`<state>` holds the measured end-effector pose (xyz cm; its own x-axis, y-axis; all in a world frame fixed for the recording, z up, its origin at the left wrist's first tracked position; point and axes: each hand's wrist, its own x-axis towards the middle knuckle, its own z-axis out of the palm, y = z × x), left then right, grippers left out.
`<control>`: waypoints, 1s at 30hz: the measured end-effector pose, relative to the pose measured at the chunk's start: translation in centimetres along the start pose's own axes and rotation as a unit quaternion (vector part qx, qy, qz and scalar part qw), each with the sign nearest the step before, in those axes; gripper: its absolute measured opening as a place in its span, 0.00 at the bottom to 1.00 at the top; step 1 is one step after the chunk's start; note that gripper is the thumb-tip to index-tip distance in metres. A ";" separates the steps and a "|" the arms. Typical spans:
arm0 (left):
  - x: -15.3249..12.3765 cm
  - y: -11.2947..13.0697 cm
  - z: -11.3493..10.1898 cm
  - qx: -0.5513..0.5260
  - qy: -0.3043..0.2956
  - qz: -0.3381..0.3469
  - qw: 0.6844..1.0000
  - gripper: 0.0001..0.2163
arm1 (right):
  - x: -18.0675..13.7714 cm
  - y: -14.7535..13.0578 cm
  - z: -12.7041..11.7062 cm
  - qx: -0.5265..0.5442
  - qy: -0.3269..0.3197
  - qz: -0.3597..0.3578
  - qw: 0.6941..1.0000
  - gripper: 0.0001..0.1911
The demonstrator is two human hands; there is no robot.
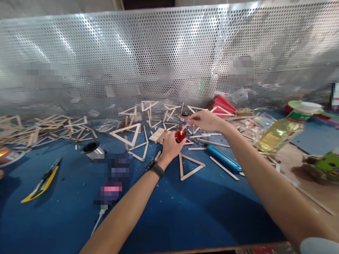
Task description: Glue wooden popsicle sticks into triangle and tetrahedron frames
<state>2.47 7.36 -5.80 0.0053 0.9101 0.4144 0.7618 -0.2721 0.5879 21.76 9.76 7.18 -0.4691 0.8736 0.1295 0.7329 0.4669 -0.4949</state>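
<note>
My left hand (172,144), with a dark band on its wrist, is wrapped round a small glass cup (181,132) whose contents glow red-orange. Just above the cup's rim, my right hand (203,120) pinches something thin and pale that I cannot make out clearly. Directly below the hands lies a triangle of flat wooden sticks (192,177). Beside my left hand is a small pale wooden block (156,135). A dark round jar (184,115) stands behind the cup, partly hidden by my right hand.
Stick frames (63,128) lie along the perforated metal panel (106,63). On the blue tabletop are a yellow utility knife (43,181), a spool (93,150), a blurred-out object with a cable (113,180) and a blue tool (224,157). A bottle of yellow liquid (282,132) stands right.
</note>
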 end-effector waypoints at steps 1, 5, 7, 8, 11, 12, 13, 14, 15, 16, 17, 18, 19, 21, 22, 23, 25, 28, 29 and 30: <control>0.0 0.0 0.0 0.000 0.000 0.000 1.000 0.12 | 0.0 0.0 0.0 0.001 0.001 0.001 1.000 0.18; 0.0 0.1 -0.2 -0.001 -0.005 0.002 1.000 0.13 | 0.0 -0.1 0.0 0.009 -0.001 0.008 1.000 0.18; 0.0 0.2 -0.2 0.000 -0.005 0.002 1.000 0.13 | -0.1 -0.2 0.0 0.014 -0.002 0.013 1.000 0.17; 0.0 0.2 -0.3 0.002 -0.005 0.001 1.000 0.14 | -0.1 -0.2 0.0 0.016 -0.002 0.013 1.000 0.17; 0.0 0.2 -0.3 0.004 -0.007 -0.001 1.000 0.14 | -0.1 -0.1 0.0 0.020 -0.002 0.012 1.000 0.17; 0.0 0.2 -0.2 0.005 -0.008 -0.002 1.000 0.14 | -0.1 0.0 0.0 0.021 -0.003 0.013 1.000 0.17; 0.0 0.2 -0.2 0.005 -0.008 -0.002 1.000 0.14 | 0.0 0.0 0.0 0.021 -0.004 0.013 1.000 0.17; 0.0 0.2 -0.2 0.006 -0.008 -0.003 1.000 0.14 | 0.0 0.0 0.0 0.020 -0.004 0.013 1.000 0.17; 0.0 0.2 -0.2 0.007 -0.007 -0.004 1.000 0.14 | 0.0 0.1 0.0 0.019 -0.004 0.013 1.000 0.17; 0.0 0.2 -0.2 0.008 -0.006 -0.004 1.000 0.14 | 0.0 0.1 0.0 0.019 -0.004 0.012 1.000 0.17; 0.0 0.2 -0.1 0.008 -0.004 -0.004 1.000 0.14 | 0.0 0.1 0.0 0.019 -0.004 0.011 1.000 0.16; 0.0 0.2 -0.1 0.008 -0.002 -0.003 1.000 0.14 | 0.0 0.1 0.0 0.020 -0.004 0.010 1.000 0.16; 0.0 0.1 -0.1 0.008 -0.001 -0.002 1.000 0.14 | 0.0 0.1 0.0 0.021 -0.005 0.009 1.000 0.16; 0.0 0.1 0.0 0.007 0.000 0.000 1.000 0.14 | 0.0 0.1 0.0 0.022 -0.006 0.007 1.000 0.16; 0.0 0.0 0.0 0.007 0.000 0.001 1.000 0.14 | 0.0 0.1 0.0 0.021 -0.006 0.007 1.000 0.17; 0.0 0.0 0.0 0.006 0.001 0.002 1.000 0.14 | 0.0 0.1 0.0 0.021 -0.008 0.007 1.000 0.17; 0.0 0.0 0.1 0.007 0.004 0.004 1.000 0.14 | 0.0 0.1 0.0 0.021 -0.010 0.007 1.000 0.17; 0.0 0.0 0.1 0.007 0.007 0.004 1.000 0.13 | 0.0 0.1 0.0 0.018 -0.007 0.001 1.000 0.17; 0.0 0.1 0.1 0.008 0.007 0.004 1.000 0.13 | 0.0 0.1 0.0 0.017 -0.005 0.000 1.000 0.18; 0.0 0.1 0.1 0.008 0.006 0.002 1.000 0.13 | 0.0 0.1 0.0 0.016 -0.004 0.000 1.000 0.18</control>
<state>2.60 7.36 -5.77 0.0013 0.9053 0.4248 0.7718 -0.2710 0.5752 21.84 9.79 7.16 -0.4728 0.8725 0.1229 0.7169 0.4620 -0.5222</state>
